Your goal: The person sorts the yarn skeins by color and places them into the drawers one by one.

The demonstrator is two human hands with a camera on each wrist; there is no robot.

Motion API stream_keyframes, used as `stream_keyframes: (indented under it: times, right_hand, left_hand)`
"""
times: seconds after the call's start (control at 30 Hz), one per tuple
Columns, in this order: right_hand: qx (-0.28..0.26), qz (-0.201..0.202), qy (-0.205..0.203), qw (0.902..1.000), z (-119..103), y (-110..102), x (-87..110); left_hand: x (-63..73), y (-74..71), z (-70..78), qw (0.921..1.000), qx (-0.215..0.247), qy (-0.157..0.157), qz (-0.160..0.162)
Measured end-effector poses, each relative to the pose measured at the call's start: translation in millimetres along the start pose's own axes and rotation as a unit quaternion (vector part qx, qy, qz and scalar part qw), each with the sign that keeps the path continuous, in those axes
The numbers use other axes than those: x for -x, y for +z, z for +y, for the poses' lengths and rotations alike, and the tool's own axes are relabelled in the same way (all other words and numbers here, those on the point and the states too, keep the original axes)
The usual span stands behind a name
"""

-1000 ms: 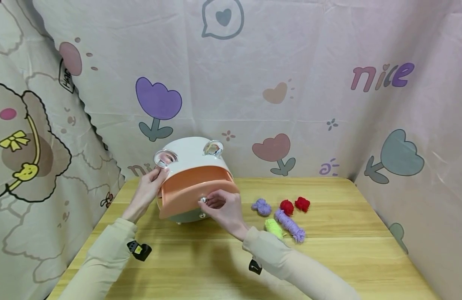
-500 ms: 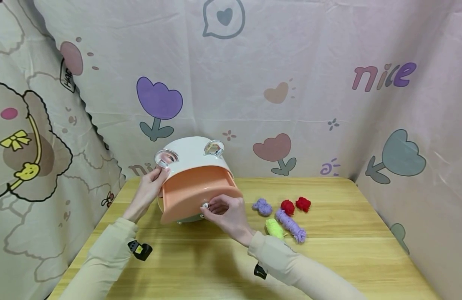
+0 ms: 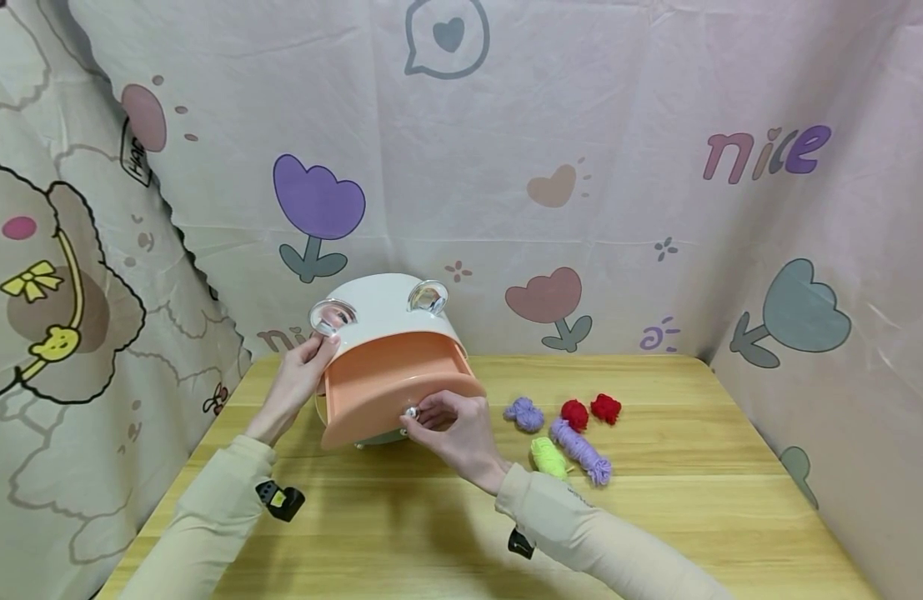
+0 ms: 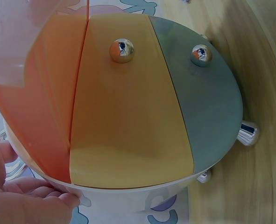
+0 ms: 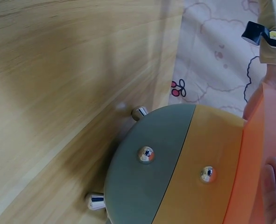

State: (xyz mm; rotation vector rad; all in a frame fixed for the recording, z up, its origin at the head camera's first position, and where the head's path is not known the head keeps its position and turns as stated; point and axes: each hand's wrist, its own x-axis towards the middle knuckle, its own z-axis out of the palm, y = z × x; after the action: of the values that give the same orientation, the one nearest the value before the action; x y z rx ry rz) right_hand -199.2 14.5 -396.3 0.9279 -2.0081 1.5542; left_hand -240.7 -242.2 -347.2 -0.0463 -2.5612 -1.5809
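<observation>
Cartoon-printed fabric (image 3: 41, 250) hangs along the left side and across the far side of a wood-grain table (image 3: 656, 517). At the left, a left hand (image 3: 292, 383) grips the front left edge of a rounded white drawer cabinet (image 3: 386, 308), its thumb and fingers closed about the rim just below the left silver ear (image 3: 333, 315). The cabinet stands on the far left part of the table. Its top, orange drawer (image 3: 374, 412) is pulled out toward the near side; the yellow drawer (image 4: 128, 130) and green drawer (image 4: 201, 102) below are closed. To the right of the left hand, a right hand (image 3: 457, 429) pinches the orange drawer's silver knob (image 3: 411, 412) between thumb and finger. Right of the cabinet, well apart from the left hand, lie yarn bundles: a small purple bundle (image 3: 524, 414), a yellow-green skein (image 3: 549, 458) nearer, a red yarn ball (image 3: 574, 415) at the far end of a long purple skein (image 3: 581, 452), and rightmost a red yarn clump (image 3: 606, 408).
</observation>
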Motion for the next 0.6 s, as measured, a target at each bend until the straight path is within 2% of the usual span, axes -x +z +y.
stream_keyframes:
  times: [0.4, 0.6]
  right_hand:
    - [-0.021, -0.010, 0.002, 0.9997, 9, -5, 2.6]
    - [-0.017, -0.002, 0.008, 0.9998, 19, -17, 11.4]
  left_hand:
    - [1.7, -0.7, -0.6, 0.9994, 0.027, -0.011, -0.018]
    - [2.0, 0.1, 0.0, 0.9996, 0.020, -0.010, -0.016]
